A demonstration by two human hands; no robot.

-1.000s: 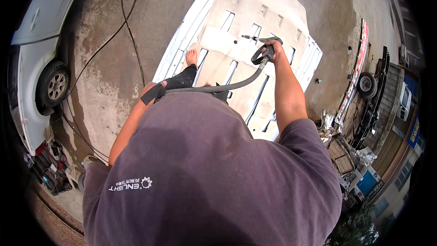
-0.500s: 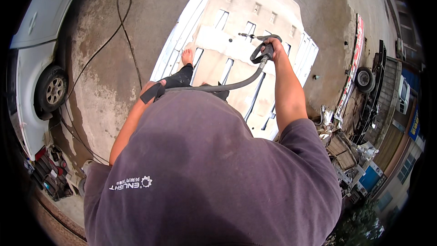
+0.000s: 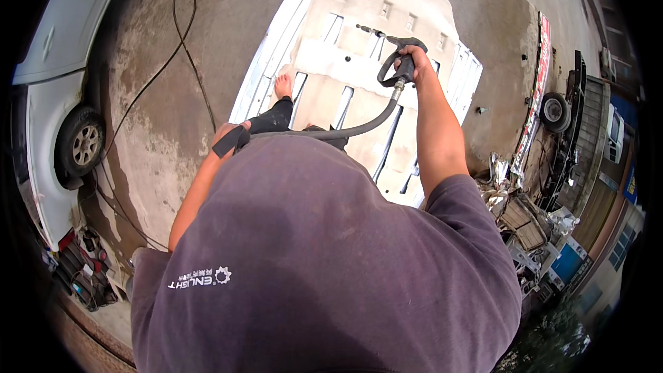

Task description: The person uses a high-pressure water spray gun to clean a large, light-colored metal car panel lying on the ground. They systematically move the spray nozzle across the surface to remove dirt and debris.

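Observation:
My right hand (image 3: 412,59) is closed round the black grip of a pressure-washer gun (image 3: 404,69), held out over a large pale panel (image 3: 324,62). The gun's short dark nozzle (image 3: 369,30) points left across the panel. From the grip's base a thick dark hose (image 3: 366,126) curves back to my left hand (image 3: 231,131) by my waist. That hand is closed at the hose, with a dark band or cloth (image 3: 231,141) across it; its fingers are partly hidden. My bare left foot (image 3: 282,86) stands on the panel, which has long slots and ribbed white edges.
At left stands a pale vehicle (image 3: 48,110) with an exposed wheel (image 3: 81,141). A thin dark hose (image 3: 183,34) loops over the wet concrete floor (image 3: 155,0). On the right lie a long red-and-white strip (image 3: 539,72), a loose wheel (image 3: 554,112) and piled scrap (image 3: 521,224).
My right hand has tipped the gun and shifted it slightly up and left, so its nozzle sits farther up the panel. My left hand and foot stay nearly in place.

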